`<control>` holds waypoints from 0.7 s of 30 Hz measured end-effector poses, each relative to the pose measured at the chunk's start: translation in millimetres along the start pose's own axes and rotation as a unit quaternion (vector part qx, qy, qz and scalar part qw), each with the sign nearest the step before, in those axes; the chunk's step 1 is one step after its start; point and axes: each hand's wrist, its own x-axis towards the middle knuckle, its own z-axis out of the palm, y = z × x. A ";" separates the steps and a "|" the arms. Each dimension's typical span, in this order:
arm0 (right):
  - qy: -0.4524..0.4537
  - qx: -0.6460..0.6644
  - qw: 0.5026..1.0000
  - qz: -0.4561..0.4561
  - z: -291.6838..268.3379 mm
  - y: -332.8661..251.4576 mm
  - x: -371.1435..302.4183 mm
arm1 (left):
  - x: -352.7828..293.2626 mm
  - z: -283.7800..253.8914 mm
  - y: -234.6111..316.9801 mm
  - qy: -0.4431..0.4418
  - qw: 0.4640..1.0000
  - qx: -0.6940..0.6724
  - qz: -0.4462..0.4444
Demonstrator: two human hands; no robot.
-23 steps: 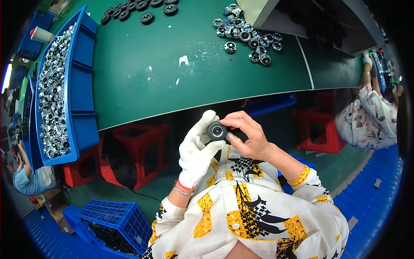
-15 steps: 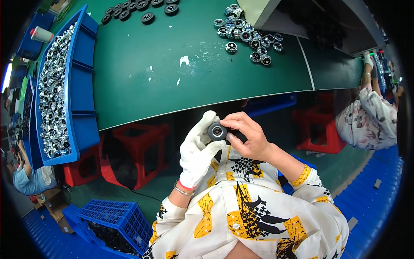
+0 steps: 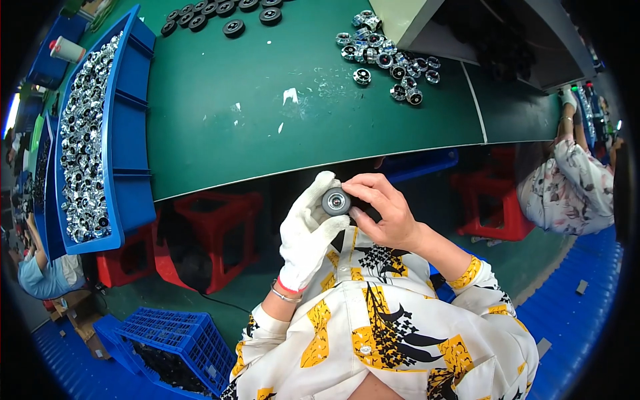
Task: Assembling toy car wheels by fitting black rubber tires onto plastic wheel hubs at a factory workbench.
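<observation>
Between both hands, just off the front edge of the green table, is a small black toy wheel (image 3: 336, 201) with a shiny silver hub. My left hand (image 3: 306, 233), in a white glove, grips its left side with fingers above and thumb below. Bare fingers and thumb of my right hand (image 3: 386, 210) pinch the wheel's right rim. Its round face is turned up toward me. On the table ahead lie loose chrome hubs (image 3: 373, 50) at the right and several black wheels (image 3: 233, 27) at the far left.
A long blue bin (image 3: 127, 133) full of chrome hubs stands on the table's left. A grey-white box-like housing (image 3: 460, 33) is at the back right. Red stools (image 3: 207, 240) stand below the table; a blue crate (image 3: 180, 347) is lower left. Other people sit at both sides.
The wheel's face has altered slightly: its hub shows more silver and the centre looks darker. Both hands keep nearly the same grip and place. The view has shifted slightly.
</observation>
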 end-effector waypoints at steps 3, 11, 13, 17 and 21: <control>-0.036 -0.060 0.995 -0.068 -2.1 3.7 7.9 | 1.7 -4.9 -2.0 -0.014 1.000 -0.006 -0.001; -0.074 0.031 0.996 0.041 -15.5 -3.0 50.4 | -0.3 -16.6 10.3 0.006 0.998 -0.004 0.057; -0.066 0.006 0.997 0.049 -18.6 -3.0 78.8 | 1.0 -23.3 19.1 0.023 0.991 0.054 0.124; -0.092 -0.044 0.988 0.118 -14.7 14.7 153.3 | 12.7 -36.7 38.9 0.070 0.955 0.180 0.226; -0.073 -0.154 0.970 0.173 -14.1 58.3 228.3 | 33.1 -46.8 62.4 0.098 0.902 0.277 0.316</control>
